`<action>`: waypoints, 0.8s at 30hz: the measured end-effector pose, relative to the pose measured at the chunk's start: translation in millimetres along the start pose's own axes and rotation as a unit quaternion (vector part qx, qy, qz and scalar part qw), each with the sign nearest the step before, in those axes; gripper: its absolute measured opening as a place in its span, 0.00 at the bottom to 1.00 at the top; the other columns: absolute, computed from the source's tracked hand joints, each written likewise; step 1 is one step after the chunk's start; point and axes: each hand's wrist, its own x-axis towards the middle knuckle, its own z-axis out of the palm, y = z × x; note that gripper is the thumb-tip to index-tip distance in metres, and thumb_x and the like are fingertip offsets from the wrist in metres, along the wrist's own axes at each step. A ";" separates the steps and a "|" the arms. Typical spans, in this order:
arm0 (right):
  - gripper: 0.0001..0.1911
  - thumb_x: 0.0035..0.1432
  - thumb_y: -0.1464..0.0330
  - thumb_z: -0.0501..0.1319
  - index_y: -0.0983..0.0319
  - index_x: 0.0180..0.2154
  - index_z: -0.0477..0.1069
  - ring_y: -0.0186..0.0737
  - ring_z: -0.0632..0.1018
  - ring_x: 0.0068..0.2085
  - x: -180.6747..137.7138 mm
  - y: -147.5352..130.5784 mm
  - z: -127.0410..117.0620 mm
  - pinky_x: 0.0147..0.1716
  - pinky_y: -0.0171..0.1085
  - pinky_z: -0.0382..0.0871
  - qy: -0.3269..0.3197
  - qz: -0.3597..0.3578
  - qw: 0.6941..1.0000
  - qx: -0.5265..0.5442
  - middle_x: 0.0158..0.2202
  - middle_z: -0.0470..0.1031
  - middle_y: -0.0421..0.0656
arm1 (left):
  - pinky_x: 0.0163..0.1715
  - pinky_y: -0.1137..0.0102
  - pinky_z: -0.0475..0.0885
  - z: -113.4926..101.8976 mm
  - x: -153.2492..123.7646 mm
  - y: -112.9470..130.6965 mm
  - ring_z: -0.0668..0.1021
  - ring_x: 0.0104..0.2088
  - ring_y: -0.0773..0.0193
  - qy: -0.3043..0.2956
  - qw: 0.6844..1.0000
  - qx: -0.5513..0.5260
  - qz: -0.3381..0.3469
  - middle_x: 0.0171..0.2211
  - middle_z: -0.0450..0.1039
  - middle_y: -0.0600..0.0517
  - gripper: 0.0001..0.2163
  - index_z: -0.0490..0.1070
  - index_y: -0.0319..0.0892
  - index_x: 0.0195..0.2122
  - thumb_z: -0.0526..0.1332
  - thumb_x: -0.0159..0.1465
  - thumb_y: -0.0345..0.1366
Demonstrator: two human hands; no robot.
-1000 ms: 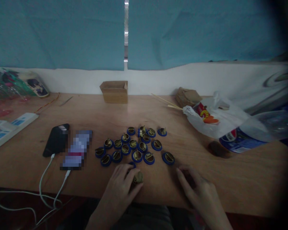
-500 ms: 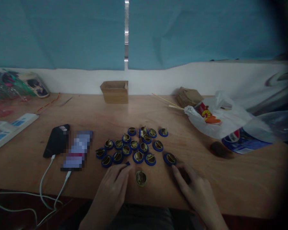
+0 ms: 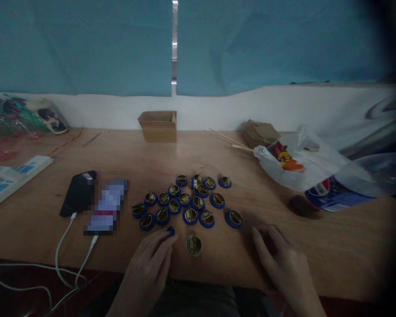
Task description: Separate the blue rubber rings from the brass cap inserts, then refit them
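Note:
Several round pin-back badges [image 3: 190, 215] with blue rims and brass-coloured backs lie face down in a loose cluster on the wooden table. One more badge [image 3: 194, 245], with no blue rim showing, sits closer to me, between my hands. My left hand [image 3: 153, 255] pinches a small dark blue piece [image 3: 170, 230] between thumb and fingers; most of it is hidden. My right hand [image 3: 280, 253] rests low over the table with loosely curled fingers, thumb and forefinger apart, holding nothing. The nearest badge to it is the rightmost blue-rimmed one [image 3: 233, 219], which it does not touch.
Two phones [image 3: 78, 193] [image 3: 107, 207] with white cables lie left, beside a white power strip [image 3: 23, 174]. A small cardboard box [image 3: 158, 127] stands at the back. At right are a brown paper packet [image 3: 259, 133], a white plastic bag [image 3: 280, 171] and a bottle with a blue label [image 3: 336, 196].
My right hand has let go of the rightmost blue-rimmed badge and drawn away to the right. My left hand has shifted slightly left and toward me with the blue piece.

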 end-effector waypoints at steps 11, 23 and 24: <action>0.14 0.65 0.59 0.53 0.61 0.42 0.72 0.52 0.73 0.42 13.3 -30.7 21.5 0.42 0.49 0.69 0.100 -0.086 0.991 -0.006 0.41 0.72 0.50 | 0.40 0.63 0.78 -3.2 6.3 11.6 0.76 0.43 0.58 0.023 0.999 -0.043 0.013 0.44 0.69 0.44 0.15 0.68 0.44 0.52 0.53 0.67 0.24; 0.03 0.60 0.73 0.63 0.60 0.36 0.72 0.42 0.75 0.38 5.0 -86.0 2.7 0.39 0.42 0.70 0.181 -0.134 0.959 0.174 0.35 0.72 0.43 | 0.41 0.70 0.77 -10.4 13.7 30.6 0.81 0.41 0.62 0.039 0.935 -0.325 -0.139 0.43 0.78 0.50 0.11 0.71 0.49 0.50 0.54 0.69 0.33; 0.05 0.60 0.75 0.62 0.59 0.37 0.72 0.40 0.75 0.39 -1.0 -95.6 1.2 0.39 0.40 0.71 0.168 -0.152 0.952 0.204 0.37 0.72 0.43 | 0.40 0.70 0.77 -10.9 15.2 33.8 0.82 0.40 0.62 0.020 0.909 -0.385 -0.160 0.44 0.79 0.50 0.12 0.70 0.49 0.52 0.54 0.70 0.36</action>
